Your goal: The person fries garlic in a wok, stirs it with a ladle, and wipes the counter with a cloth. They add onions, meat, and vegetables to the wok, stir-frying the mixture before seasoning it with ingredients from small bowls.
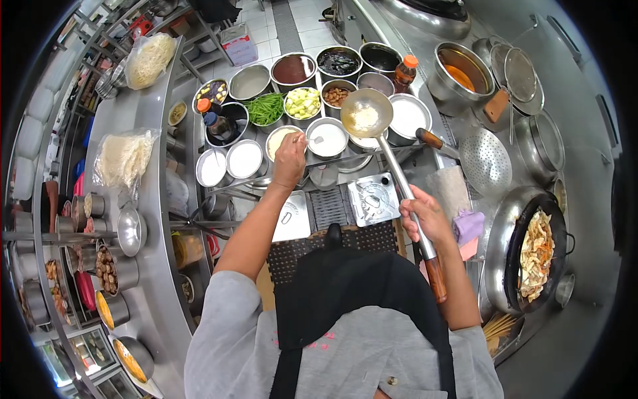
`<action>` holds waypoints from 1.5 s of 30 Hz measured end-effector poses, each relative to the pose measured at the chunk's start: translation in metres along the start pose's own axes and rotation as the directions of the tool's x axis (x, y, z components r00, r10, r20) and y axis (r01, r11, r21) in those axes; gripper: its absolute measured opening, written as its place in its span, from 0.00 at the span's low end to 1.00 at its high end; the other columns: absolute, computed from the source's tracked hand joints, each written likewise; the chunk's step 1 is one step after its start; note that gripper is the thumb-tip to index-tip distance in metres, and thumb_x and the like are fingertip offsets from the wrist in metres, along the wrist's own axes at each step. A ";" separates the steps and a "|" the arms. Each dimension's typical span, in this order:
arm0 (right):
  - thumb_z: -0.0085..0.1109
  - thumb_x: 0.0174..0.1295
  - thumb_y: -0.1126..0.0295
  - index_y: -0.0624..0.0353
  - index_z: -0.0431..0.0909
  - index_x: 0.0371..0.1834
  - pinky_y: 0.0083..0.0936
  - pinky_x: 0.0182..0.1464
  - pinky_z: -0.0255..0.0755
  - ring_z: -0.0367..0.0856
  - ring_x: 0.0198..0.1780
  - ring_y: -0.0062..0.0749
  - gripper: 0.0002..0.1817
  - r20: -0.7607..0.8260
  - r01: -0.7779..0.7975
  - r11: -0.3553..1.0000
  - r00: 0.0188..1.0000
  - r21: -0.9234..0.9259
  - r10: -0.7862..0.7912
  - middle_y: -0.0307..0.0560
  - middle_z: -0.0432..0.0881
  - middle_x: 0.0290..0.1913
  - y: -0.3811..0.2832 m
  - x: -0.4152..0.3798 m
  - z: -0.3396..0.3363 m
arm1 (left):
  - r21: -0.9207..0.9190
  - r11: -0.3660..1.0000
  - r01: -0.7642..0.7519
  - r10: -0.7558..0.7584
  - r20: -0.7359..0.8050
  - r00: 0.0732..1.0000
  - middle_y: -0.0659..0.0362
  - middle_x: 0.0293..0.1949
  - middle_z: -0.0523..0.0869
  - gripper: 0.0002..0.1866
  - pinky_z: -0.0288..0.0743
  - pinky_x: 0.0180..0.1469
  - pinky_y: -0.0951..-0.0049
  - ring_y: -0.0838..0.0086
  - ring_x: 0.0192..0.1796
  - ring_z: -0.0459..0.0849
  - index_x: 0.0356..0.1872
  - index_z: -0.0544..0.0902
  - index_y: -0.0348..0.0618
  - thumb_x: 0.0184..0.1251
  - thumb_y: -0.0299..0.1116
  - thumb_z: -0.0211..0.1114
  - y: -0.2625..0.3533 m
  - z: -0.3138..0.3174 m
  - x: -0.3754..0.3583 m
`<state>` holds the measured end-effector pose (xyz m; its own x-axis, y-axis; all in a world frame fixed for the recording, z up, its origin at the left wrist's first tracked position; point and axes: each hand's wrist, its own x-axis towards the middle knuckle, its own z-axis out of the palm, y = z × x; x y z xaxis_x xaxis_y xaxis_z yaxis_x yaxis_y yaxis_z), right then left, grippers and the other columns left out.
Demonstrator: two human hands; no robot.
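My right hand point(425, 216) is wrapped round the handle of a long ladle point(407, 179) with a wooden end. The ladle's bowl is raised over the seasoning pots and has a pale, lumpy substance in it. My left hand point(290, 161) is closed at the rim of a pot of pale yellow powder point(278, 141). A small spoon point(318, 139) reaches from its fingertips toward a pot of white powder point(327, 147); the fingers partly hide the handle. Close by are pots of chopped green vegetable point(266, 110) and diced pale-green pieces point(303, 103).
A wok point(535, 256) of cooked sliced food stands at the right, below a perforated skimmer point(485, 161). A pot of brown liquid point(458, 70) is at the upper right. Bags of noodles point(126, 159) lie on the left steel counter point(159, 279).
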<state>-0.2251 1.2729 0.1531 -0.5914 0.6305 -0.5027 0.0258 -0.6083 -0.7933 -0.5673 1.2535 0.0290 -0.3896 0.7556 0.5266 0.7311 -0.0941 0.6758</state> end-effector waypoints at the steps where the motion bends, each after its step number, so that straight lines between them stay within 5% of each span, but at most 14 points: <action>1: 0.50 0.68 0.74 0.63 0.70 0.60 0.17 0.12 0.65 0.68 0.17 0.17 0.18 -0.006 0.004 1.000 1.000 -0.005 -0.004 0.38 0.71 0.29 0.001 -0.002 -0.001 | -0.067 0.995 0.074 -0.074 0.008 0.997 0.53 0.33 0.87 0.16 0.82 0.41 0.72 0.73 0.34 0.88 0.39 0.81 0.32 0.81 0.35 0.51 -0.005 0.008 -0.003; 4: 0.49 0.68 0.74 0.64 0.69 0.61 0.18 0.12 0.65 0.68 0.17 0.17 0.18 -0.016 0.009 1.000 1.000 -0.001 -0.009 0.39 0.71 0.29 0.004 -0.008 -0.007 | -0.382 0.848 0.367 -0.404 -0.018 0.915 0.53 0.33 0.87 0.17 0.83 0.39 0.71 0.71 0.34 0.88 0.38 0.80 0.31 0.81 0.36 0.50 -0.016 0.023 -0.007; 9: 0.49 0.69 0.74 0.64 0.70 0.60 0.17 0.13 0.65 0.68 0.17 0.17 0.17 -0.020 0.006 1.000 1.000 0.008 -0.006 0.39 0.71 0.28 0.007 -0.010 -0.011 | -0.705 0.520 0.482 -0.649 0.042 0.760 0.43 0.30 0.84 0.16 0.88 0.36 0.70 0.61 0.32 0.89 0.41 0.73 0.26 0.80 0.34 0.48 -0.037 0.022 -0.006; 15: 0.49 0.68 0.75 0.64 0.70 0.57 0.18 0.12 0.65 0.68 0.17 0.17 0.15 -0.037 0.000 1.000 0.999 0.008 0.001 0.38 0.71 0.27 0.009 -0.003 -0.011 | -0.779 0.359 0.513 -0.768 0.066 0.637 0.42 0.31 0.84 0.16 0.87 0.36 0.69 0.60 0.32 0.89 0.41 0.74 0.27 0.76 0.35 0.49 -0.041 0.016 -0.006; 18: 0.50 0.68 0.75 0.63 0.71 0.55 0.18 0.12 0.65 0.69 0.17 0.17 0.14 -0.050 -0.005 1.000 0.999 0.004 0.005 0.38 0.71 0.27 0.010 0.000 -0.008 | -0.795 0.352 0.494 -0.781 0.043 0.624 0.40 0.33 0.85 0.15 0.88 0.40 0.68 0.57 0.34 0.90 0.40 0.74 0.27 0.78 0.34 0.50 -0.035 0.002 0.002; 25: 0.51 0.67 0.74 0.61 0.71 0.53 0.18 0.12 0.66 0.69 0.17 0.17 0.12 0.001 -0.038 0.999 0.999 -0.006 0.038 0.38 0.71 0.27 0.016 0.007 -0.005 | -0.819 0.426 0.384 -0.628 0.037 0.777 0.48 0.32 0.85 0.14 0.86 0.40 0.68 0.62 0.35 0.89 0.40 0.77 0.28 0.77 0.33 0.53 0.024 -0.021 0.052; 28: 0.51 0.68 0.73 0.61 0.71 0.51 0.17 0.12 0.66 0.70 0.17 0.17 0.11 0.045 -0.054 0.998 0.998 0.010 0.053 0.38 0.71 0.27 0.016 0.011 -0.006 | -0.426 0.890 0.161 -0.176 0.006 0.984 0.51 0.37 0.86 0.15 0.84 0.43 0.72 0.66 0.38 0.90 0.43 0.79 0.29 0.80 0.34 0.53 0.068 -0.019 0.055; 29: 0.51 0.68 0.73 0.61 0.71 0.51 0.17 0.12 0.66 0.69 0.17 0.17 0.10 0.061 -0.049 0.998 0.997 0.026 0.047 0.38 0.71 0.27 0.019 0.012 -0.009 | -0.139 0.989 -0.049 0.048 -0.008 0.999 0.54 0.38 0.87 0.15 0.82 0.42 0.74 0.71 0.38 0.89 0.44 0.81 0.29 0.81 0.33 0.52 0.064 -0.020 0.056; 33: 0.51 0.69 0.73 0.61 0.71 0.51 0.17 0.12 0.66 0.69 0.17 0.16 0.10 0.032 -0.021 0.999 0.999 0.050 0.019 0.38 0.72 0.27 0.010 0.006 -0.009 | -0.261 0.965 0.005 -0.059 -0.199 0.978 0.53 0.33 0.87 0.12 0.81 0.39 0.71 0.70 0.35 0.89 0.42 0.81 0.32 0.79 0.32 0.54 0.063 -0.024 0.057; 40: 0.49 0.69 0.74 0.61 0.70 0.58 0.16 0.11 0.64 0.67 0.15 0.15 0.15 -0.011 -0.011 1.000 1.000 0.025 0.011 0.37 0.71 0.27 0.010 0.001 -0.016 | -0.187 0.970 0.156 -0.158 0.005 0.987 0.55 0.32 0.87 0.14 0.81 0.39 0.75 0.75 0.34 0.88 0.42 0.80 0.31 0.81 0.34 0.52 0.000 -0.003 0.020; 45: 0.49 0.69 0.75 0.61 0.71 0.53 0.17 0.11 0.63 0.66 0.15 0.15 0.11 -0.017 0.003 1.000 1.000 0.029 -0.002 0.37 0.71 0.26 0.012 0.000 -0.018 | -0.610 0.692 0.385 -0.484 0.003 0.875 0.50 0.32 0.85 0.15 0.85 0.36 0.70 0.65 0.33 0.89 0.40 0.76 0.30 0.79 0.34 0.49 -0.027 0.033 -0.008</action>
<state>-0.2103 1.2736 0.1375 -0.5779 0.6397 -0.5068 0.0009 -0.6204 -0.7843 -0.5655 1.2711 -0.0106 -0.6934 0.7083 0.1321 0.0145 -0.1696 0.9854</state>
